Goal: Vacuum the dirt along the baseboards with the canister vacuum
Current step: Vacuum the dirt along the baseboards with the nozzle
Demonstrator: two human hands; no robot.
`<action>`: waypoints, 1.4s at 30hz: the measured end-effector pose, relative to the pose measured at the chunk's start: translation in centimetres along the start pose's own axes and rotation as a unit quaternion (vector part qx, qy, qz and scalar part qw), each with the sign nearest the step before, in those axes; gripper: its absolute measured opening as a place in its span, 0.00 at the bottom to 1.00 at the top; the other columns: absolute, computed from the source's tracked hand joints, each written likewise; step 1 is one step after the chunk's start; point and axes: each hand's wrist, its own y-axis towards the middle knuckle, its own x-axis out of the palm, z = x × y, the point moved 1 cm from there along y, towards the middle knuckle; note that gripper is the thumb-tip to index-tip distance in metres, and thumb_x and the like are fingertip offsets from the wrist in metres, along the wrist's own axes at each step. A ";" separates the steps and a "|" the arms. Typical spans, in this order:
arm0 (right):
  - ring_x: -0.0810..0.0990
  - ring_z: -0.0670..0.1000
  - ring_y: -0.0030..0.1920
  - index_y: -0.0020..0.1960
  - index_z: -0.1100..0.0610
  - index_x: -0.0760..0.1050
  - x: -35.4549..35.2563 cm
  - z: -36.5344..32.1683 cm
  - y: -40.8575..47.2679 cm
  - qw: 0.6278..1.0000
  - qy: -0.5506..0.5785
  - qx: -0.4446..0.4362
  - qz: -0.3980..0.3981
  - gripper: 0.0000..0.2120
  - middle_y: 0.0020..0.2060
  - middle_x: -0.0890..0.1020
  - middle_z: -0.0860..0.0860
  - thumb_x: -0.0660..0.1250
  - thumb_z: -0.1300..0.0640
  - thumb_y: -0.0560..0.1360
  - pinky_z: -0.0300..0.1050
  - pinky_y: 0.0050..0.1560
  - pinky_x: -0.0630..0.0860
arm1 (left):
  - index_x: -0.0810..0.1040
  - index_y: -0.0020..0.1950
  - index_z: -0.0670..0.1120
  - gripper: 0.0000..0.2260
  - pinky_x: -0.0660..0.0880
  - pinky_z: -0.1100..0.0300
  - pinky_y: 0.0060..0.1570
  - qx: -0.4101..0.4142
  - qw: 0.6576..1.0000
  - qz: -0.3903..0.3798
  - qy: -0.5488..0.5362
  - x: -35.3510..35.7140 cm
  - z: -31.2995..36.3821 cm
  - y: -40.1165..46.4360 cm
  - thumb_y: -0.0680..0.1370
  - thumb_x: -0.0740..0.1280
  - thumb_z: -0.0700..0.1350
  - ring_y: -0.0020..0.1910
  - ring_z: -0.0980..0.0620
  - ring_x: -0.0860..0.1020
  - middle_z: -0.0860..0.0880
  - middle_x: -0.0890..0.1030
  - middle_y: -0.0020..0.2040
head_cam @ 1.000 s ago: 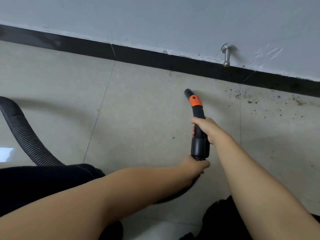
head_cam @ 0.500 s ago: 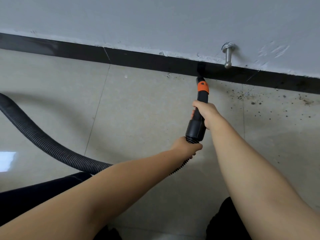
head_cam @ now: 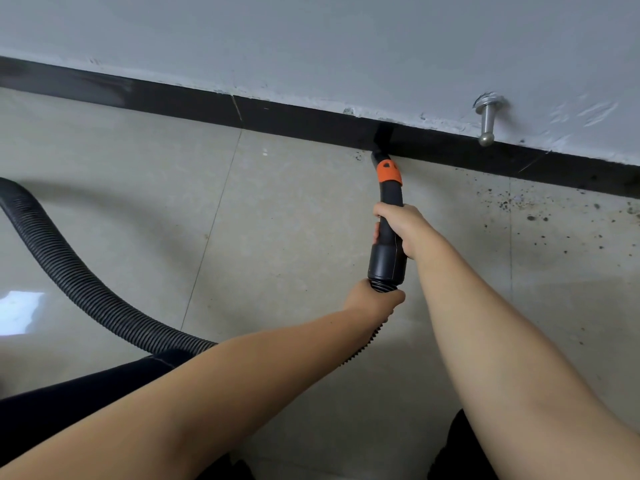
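The nozzle (head_cam: 387, 233) was seen to be of matt black plastic, with a collar (head_cam: 389, 172) of bright orange plastic. The hose (head_cam: 79, 282) was ribbed black plastic with a dull sheen. The floor (head_cam: 284, 220) was laid in smooth, glossy pale tiles. The baseboard (head_cam: 294, 121) was glossy black, the wall (head_cam: 311, 46) matt painted and rough along its lower edge. The doorstop (head_cam: 487, 121) was brushed metal.

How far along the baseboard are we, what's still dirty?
Done, by the look of it: the floor along the baseboard left of the nozzle shows almost no dirt. In hand: the right hand grips the wand, the left hand holds the hose, and the nozzle tip is at the baseboard. Left: a few specks beside the tip and the scattered dirt to the right, past the doorstop.
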 end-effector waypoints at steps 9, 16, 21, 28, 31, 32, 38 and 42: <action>0.71 0.51 0.24 0.42 0.58 0.67 2.6 -0.8 -0.1 0.999 -0.026 -0.007 -0.029 0.05 0.28 0.73 0.54 0.62 0.65 0.73 0.41 0.31 0.74 | 0.68 0.40 0.47 0.07 0.67 0.62 0.34 -0.002 0.999 0.019 -0.026 -1.8 0.1 -0.1 0.74 0.65 0.39 0.29 0.51 0.68 0.48 0.71 0.33; 0.72 0.51 0.24 0.44 0.59 0.67 0.5 0.4 -0.2 1.000 0.003 -0.009 0.028 0.04 0.28 0.73 0.55 0.62 0.64 0.73 0.43 0.33 0.75 | 0.70 0.47 0.46 0.06 0.71 0.59 0.38 -0.005 1.000 -0.018 0.008 -1.0 -0.1 0.3 0.73 0.66 0.39 0.35 0.50 0.71 0.48 0.72 0.36; 0.71 0.51 0.23 0.48 0.61 0.67 -2.2 1.0 -0.6 0.996 0.050 0.006 0.068 0.06 0.29 0.72 0.54 0.63 0.65 0.73 0.41 0.28 0.74 | 0.71 0.53 0.44 0.10 0.71 0.62 0.35 -0.002 0.998 -0.050 0.036 0.7 0.3 0.1 0.74 0.66 0.39 0.33 0.52 0.71 0.48 0.73 0.36; 0.72 0.51 0.26 0.49 0.60 0.67 -5.6 1.0 -0.6 0.989 0.092 0.024 0.109 0.08 0.29 0.72 0.54 0.63 0.65 0.73 0.44 0.31 0.73 | 0.71 0.54 0.45 0.10 0.72 0.61 0.38 -0.006 0.993 -0.080 0.082 2.7 1.6 0.6 0.74 0.67 0.42 0.31 0.53 0.72 0.48 0.74 0.35; 0.72 0.51 0.26 0.48 0.60 0.67 -6.8 1.0 -0.4 0.987 0.102 0.031 0.122 0.07 0.30 0.73 0.54 0.64 0.65 0.73 0.44 0.31 0.73 | 0.71 0.54 0.45 0.11 0.71 0.63 0.34 -0.014 0.991 -0.099 0.089 3.4 2.1 0.8 0.74 0.68 0.41 0.31 0.53 0.71 0.48 0.74 0.35; 0.72 0.51 0.26 0.48 0.60 0.67 -7.2 1.0 -0.3 0.986 0.103 0.032 0.126 0.07 0.30 0.73 0.54 0.64 0.65 0.73 0.44 0.31 0.74 | 0.71 0.54 0.44 0.11 0.70 0.64 0.33 -0.014 0.991 -0.102 0.089 3.6 2.3 0.8 0.74 0.68 0.41 0.31 0.53 0.71 0.48 0.74 0.35; 0.72 0.51 0.27 0.47 0.60 0.67 -8.9 1.4 0.1 0.985 0.100 0.028 0.135 0.06 0.30 0.72 0.54 0.64 0.64 0.73 0.44 0.32 0.74 | 0.71 0.54 0.44 0.10 0.70 0.64 0.31 -0.023 0.989 -0.116 0.090 5.1 2.6 1.1 0.74 0.68 0.41 0.30 0.53 0.71 0.48 0.74 0.35; 0.72 0.51 0.27 0.44 0.59 0.67 -8.9 2.0 -0.3 0.988 0.103 0.028 0.112 0.05 0.30 0.72 0.54 0.64 0.64 0.73 0.44 0.32 0.74 | 0.71 0.53 0.44 0.10 0.71 0.63 0.34 -0.030 0.989 -0.114 0.088 5.5 1.8 0.8 0.74 0.67 0.40 0.31 0.53 0.71 0.48 0.73 0.35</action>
